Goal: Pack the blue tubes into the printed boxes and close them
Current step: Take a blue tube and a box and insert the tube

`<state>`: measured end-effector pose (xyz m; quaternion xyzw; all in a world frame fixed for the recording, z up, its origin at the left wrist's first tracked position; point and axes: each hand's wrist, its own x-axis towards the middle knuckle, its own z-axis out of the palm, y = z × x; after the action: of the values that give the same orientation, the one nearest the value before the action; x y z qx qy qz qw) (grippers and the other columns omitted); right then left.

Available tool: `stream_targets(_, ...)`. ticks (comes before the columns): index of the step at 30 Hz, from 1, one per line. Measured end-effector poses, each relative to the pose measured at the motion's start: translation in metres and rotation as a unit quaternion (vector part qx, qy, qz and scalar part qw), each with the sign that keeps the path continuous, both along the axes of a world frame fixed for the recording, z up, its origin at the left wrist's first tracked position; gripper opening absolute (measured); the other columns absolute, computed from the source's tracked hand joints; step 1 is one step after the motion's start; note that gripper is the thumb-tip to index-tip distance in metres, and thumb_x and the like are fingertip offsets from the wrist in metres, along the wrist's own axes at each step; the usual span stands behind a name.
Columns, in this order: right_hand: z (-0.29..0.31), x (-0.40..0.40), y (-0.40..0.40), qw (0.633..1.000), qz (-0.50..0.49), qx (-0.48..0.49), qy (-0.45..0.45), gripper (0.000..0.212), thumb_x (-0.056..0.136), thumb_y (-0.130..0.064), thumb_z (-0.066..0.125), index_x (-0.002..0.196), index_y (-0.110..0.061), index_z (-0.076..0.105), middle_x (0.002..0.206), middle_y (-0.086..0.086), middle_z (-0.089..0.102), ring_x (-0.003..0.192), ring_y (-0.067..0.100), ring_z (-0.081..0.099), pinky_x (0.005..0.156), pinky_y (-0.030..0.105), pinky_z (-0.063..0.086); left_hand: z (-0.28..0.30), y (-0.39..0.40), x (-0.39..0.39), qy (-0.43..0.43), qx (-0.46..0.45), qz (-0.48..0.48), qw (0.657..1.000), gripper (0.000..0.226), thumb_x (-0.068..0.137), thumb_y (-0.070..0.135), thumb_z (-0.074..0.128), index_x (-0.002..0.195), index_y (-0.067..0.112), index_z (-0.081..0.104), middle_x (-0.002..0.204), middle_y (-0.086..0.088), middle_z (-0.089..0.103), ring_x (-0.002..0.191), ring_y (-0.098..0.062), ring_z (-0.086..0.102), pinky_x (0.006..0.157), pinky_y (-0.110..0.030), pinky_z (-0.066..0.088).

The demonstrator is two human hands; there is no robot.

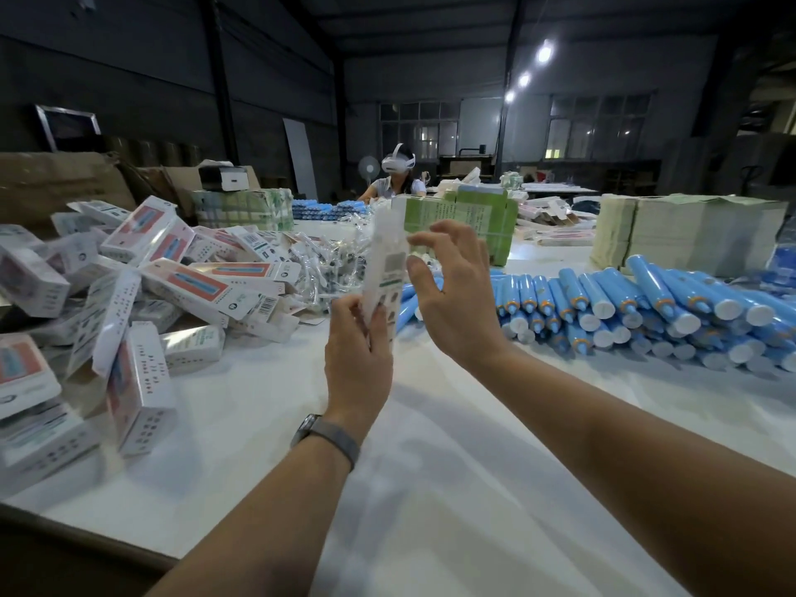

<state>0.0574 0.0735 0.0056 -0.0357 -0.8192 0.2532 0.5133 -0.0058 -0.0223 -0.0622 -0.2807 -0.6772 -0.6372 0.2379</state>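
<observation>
The left hand [357, 338] grips the lower end of an upright printed box [384, 269]. The right hand [452, 290] hovers beside it, fingers spread, holding nothing. Blue tubes [646, 303] lie stacked at right. Risk: the one-handed low grip may let the box tip or crush.

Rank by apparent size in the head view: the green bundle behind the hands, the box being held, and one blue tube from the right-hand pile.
1. green bundle, largest, though farther away.
2. held box, gripped at its lower end by the left hand; blurred and closest, so its lead is unsure.
3. blue tube.
</observation>
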Motion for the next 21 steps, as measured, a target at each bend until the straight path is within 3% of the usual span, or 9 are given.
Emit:
stream_targets(3,-0.009,-0.024,0.005,0.997,0.01,-0.076,-0.017,0.019,0.096,-0.023,0.052,0.11,-0.018,0.065,0.116,-0.002,0.054,0.113,0.018,0.049,0.098,0.032,0.039,0.004,-0.006,-0.013,-0.073,0.079,0.046,0.993,0.018,0.101,0.02,0.055,0.11,0.009,0.044,0.101,0.0,0.052,0.096,-0.032,0.056,0.086,-0.048,0.048)
stream_targets(5,-0.017,-0.047,0.012,0.991,-0.005,-0.074,-0.116,0.019,0.096,-0.017,0.053,0.109,-0.016,0.067,0.115,0.004,0.059,0.113,0.023,0.052,0.098,0.04,0.042,0.005,-0.012,-0.022,-0.093,0.104,0.087,0.986,0.025,0.1,0.016,0.056,0.115,0.0,0.044,0.111,-0.009,0.05,0.103,-0.037,0.053,0.091,-0.053,0.046)
stream_targets(8,-0.032,-0.084,0.018,0.954,-0.062,0.074,-0.285,0.03,0.093,-0.018,0.052,0.121,-0.018,0.062,0.128,0.008,0.059,0.125,0.029,0.042,0.1,0.04,0.037,0.005,-0.017,-0.028,-0.103,0.139,0.117,0.978,0.028,0.099,0.01,0.055,0.12,-0.003,0.041,0.117,-0.006,0.042,0.11,-0.034,0.051,0.098,-0.048,0.044)
stream_targets(11,-0.035,-0.123,0.016,0.899,-0.087,0.178,-0.39,0.039,0.09,-0.016,0.047,0.128,-0.021,0.054,0.133,0.01,0.056,0.129,0.031,0.037,0.098,0.047,0.036,0.003,-0.016,-0.029,-0.102,0.142,0.105,0.979,0.026,0.099,0.008,0.053,0.12,0.003,0.039,0.12,-0.004,0.042,0.112,-0.029,0.051,0.1,-0.052,0.046)
stream_targets(14,-0.033,-0.16,0.011,0.868,-0.103,0.225,-0.431,0.036,0.09,-0.02,0.046,0.125,-0.022,0.05,0.131,0.01,0.057,0.128,0.034,0.038,0.099,0.053,0.036,0.001,-0.011,-0.032,-0.102,0.138,0.102,0.98,0.026,0.099,0.007,0.053,0.121,0.004,0.04,0.127,-0.011,0.046,0.117,-0.033,0.051,0.097,-0.054,0.047)
stream_targets(19,-0.043,-0.216,0.015,0.844,-0.105,0.226,-0.475,0.056,0.098,-0.036,0.048,0.149,-0.023,0.029,0.152,0.008,0.04,0.143,0.036,0.025,0.112,0.064,0.023,-0.003,-0.01,-0.038,-0.101,0.122,0.099,0.982,0.021,0.102,0.016,0.051,0.115,0.024,0.037,0.131,-0.004,0.046,0.121,-0.025,0.052,0.1,-0.052,0.048)
stream_targets(21,-0.045,-0.231,0.015,0.849,-0.104,0.209,-0.475,0.053,0.097,-0.037,0.05,0.146,-0.023,0.036,0.147,0.009,0.046,0.139,0.035,0.034,0.112,0.065,0.022,-0.004,-0.01,-0.042,-0.1,0.12,0.098,0.983,0.021,0.102,0.018,0.051,0.113,0.029,0.035,0.132,-0.001,0.047,0.122,-0.022,0.052,0.101,-0.05,0.049)
